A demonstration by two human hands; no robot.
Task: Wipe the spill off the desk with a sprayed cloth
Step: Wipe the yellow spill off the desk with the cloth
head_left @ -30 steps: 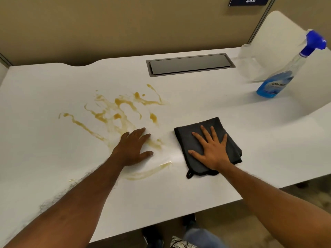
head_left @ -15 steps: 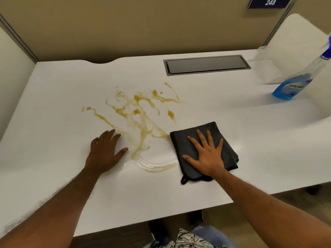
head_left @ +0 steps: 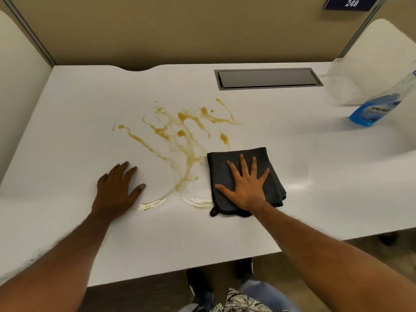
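Observation:
A brown-yellow spill [head_left: 184,136] streaks across the middle of the white desk [head_left: 78,113], with thin smeared trails at its near end. A folded dark grey cloth [head_left: 225,163] lies flat just right of the spill, its left edge touching the streaks. My right hand [head_left: 245,188] presses flat on the cloth with the fingers spread. My left hand [head_left: 117,190] rests palm down on bare desk left of the spill, holding nothing.
A blue spray bottle [head_left: 373,109] stands at the far right, next to a clear plastic container [head_left: 344,86]. A grey cable hatch [head_left: 267,78] is set into the desk's back. Tan partition walls close off the back and left. The near desk edge runs above my knees.
My left hand has left the spill and moved to the bare desk on its left. My right hand has slid the cloth left, up to the spill's edge.

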